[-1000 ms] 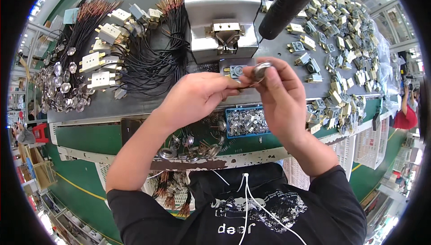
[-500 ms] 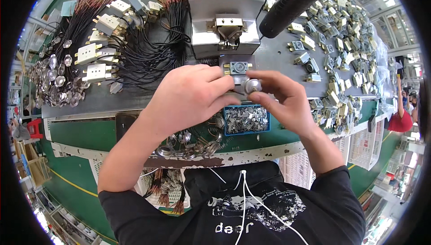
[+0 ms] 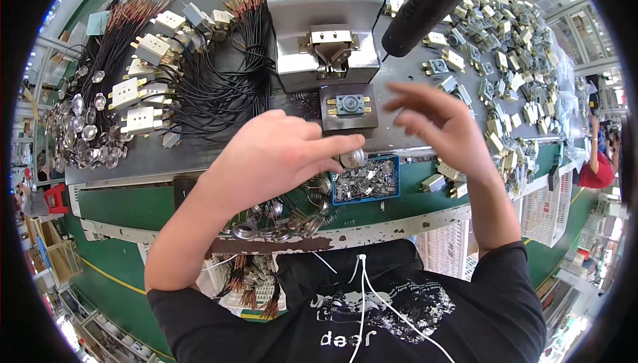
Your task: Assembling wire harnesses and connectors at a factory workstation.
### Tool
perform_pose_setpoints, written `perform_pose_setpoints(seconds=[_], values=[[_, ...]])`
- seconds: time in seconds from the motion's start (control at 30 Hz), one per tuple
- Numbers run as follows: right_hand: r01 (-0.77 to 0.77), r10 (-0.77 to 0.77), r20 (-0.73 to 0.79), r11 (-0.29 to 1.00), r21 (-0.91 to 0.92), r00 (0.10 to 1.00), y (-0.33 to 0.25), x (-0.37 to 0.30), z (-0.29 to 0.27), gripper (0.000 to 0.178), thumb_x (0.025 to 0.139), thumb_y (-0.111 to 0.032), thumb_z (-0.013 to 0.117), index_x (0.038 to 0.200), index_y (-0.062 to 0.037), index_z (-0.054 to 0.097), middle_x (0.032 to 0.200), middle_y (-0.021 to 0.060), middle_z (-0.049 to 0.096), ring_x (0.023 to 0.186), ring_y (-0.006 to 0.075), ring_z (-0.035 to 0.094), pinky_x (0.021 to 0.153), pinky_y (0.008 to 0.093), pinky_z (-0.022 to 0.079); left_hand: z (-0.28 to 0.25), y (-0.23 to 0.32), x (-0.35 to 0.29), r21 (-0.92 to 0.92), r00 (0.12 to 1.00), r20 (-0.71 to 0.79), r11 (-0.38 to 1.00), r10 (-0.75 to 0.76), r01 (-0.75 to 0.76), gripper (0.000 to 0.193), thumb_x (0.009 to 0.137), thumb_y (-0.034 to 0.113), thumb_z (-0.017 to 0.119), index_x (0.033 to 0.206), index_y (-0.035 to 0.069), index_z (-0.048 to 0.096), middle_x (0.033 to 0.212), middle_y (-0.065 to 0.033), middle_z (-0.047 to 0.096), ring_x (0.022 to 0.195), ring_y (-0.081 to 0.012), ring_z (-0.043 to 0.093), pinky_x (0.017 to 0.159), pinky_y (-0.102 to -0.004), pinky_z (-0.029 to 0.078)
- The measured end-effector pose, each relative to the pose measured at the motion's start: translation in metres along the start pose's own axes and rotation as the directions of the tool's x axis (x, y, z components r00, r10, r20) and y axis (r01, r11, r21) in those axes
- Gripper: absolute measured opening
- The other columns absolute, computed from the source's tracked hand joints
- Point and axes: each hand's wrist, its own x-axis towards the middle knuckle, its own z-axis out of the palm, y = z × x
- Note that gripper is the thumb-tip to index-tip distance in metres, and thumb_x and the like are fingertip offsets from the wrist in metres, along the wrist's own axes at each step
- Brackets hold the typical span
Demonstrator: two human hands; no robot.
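Note:
My left hand pinches a round silver metal cap between thumb and forefinger, just above a blue tray of small metal pieces. Off to the right, my right hand is empty, its fingers apart and slightly blurred. In front of both hands, a grey square switch-like block with brass tabs lies on a dark metal plate. That plate stands at the foot of a silver bench press; neither hand touches the block.
A thick black lever slants over the bench from the upper right. Many similar blocks are heaped at right. Black wires with coppery ends, cream connectors and round metal caps spread at left. More caps lie near the front edge.
My right hand has let go of the round metal cap and moved right, opening. The left hand has brought the cap nearer to me, above the tray, uncovering the block on its plate.

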Motion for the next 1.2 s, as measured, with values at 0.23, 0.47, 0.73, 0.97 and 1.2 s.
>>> perform_pose_setpoints(seconds=[0.23,0.47,0.73,0.97,1.2], values=[[0.562,-0.583,-0.428,0.805,-0.191,0.69,-0.025,0.024,-0.018,0.041,0.106,-0.004,0.05,0.146,0.0047,0.047,0.126,0.0211,0.066,0.095,0.0197,0.07,0.078,0.032,0.056,0.013,-0.025,0.033,-0.098,0.975,-0.061,0.973,-0.214,0.207,0.034,0.092,0.031,0.07,0.123,0.018,0.068,0.09,-0.0098,0.073,0.083,-0.0312,0.071,0.074,-0.0419,0.056],[0.617,-0.499,-0.761,0.769,-0.169,0.413,-0.07,0.064,-0.01,0.081,0.091,-0.006,0.073,0.156,-0.0002,0.024,0.131,0.0197,0.056,0.116,0.0242,0.06,0.099,0.0386,0.053,0.024,-0.025,0.038,-0.043,0.915,0.112,0.918,-0.387,0.394,0.033,0.094,0.027,0.069,0.126,0.021,0.068,0.093,-0.0116,0.074,0.086,-0.0327,0.07,0.074,-0.0436,0.055],[0.447,-0.382,-0.532,0.895,-0.007,0.756,-0.085,0.083,-0.015,0.05,0.089,-0.008,0.073,0.133,0.0029,0.052,0.102,0.0101,0.066,0.09,0.0183,0.066,0.077,0.0338,0.058,0.023,-0.025,0.041,-0.013,0.92,0.094,0.923,-0.381,0.384,0.033,0.095,0.029,0.068,0.128,0.023,0.068,0.094,-0.0113,0.074,0.087,-0.0325,0.071,0.077,-0.0438,0.054],[0.421,-0.222,-0.607,0.883,0.206,0.763,-0.122,0.069,0.014,0.015,0.091,-0.006,0.069,0.103,0.0031,0.067,0.068,0.0069,0.067,0.053,0.0136,0.064,0.048,0.0271,0.051,0.02,-0.026,0.045,-0.032,0.896,0.197,0.911,-0.397,0.411,0.033,0.095,0.036,0.065,0.127,0.024,0.067,0.103,-0.0116,0.075,0.097,-0.0332,0.071,0.082,-0.0464,0.057],[0.572,-0.332,-0.658,0.8,0.183,0.676,-0.103,0.087,0.04,0.015,0.087,-0.001,0.077,0.096,-0.0012,0.066,0.068,0.0032,0.066,0.052,0.0102,0.062,0.047,0.0239,0.049,0.018,-0.021,0.044,-0.045,0.873,0.218,0.889,-0.436,0.455,0.033,0.096,0.034,0.065,0.127,0.023,0.066,0.101,-0.0109,0.075,0.098,-0.0321,0.072,0.081,-0.0461,0.056]])
